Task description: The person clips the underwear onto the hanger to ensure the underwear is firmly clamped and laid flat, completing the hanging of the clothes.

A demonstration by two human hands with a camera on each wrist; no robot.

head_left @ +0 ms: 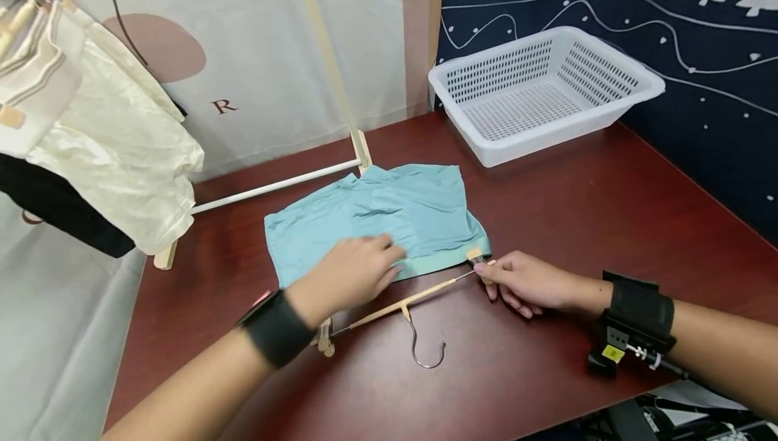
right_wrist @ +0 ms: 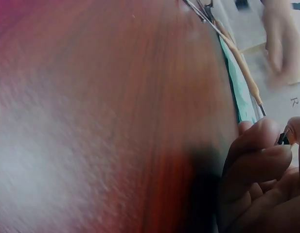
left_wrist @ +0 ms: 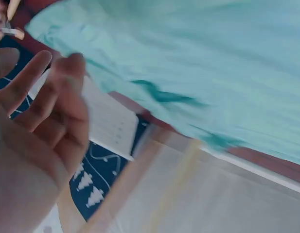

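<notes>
right hand (head_left: 527, 283) grip: pinches one end clip (head_left: 477, 256) of 1 wooden hanger (head_left: 401, 306) | left hand (head_left: 349, 274) grip: flat, fingers straight on 1 teal shorts (head_left: 389, 218) | both mid-worktop (head_left: 577, 225) | 1 white basket (head_left: 632, 86), nothing inside | 1 rack (head_left: 273, 186), cream garment (head_left: 115, 157) hanging

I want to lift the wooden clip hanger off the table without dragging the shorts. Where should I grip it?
Grip the wooden hanger at its bare mid-bar above the hook, coming from the near side: the hook points that way, and the teal shorts lie beyond it.
</notes>
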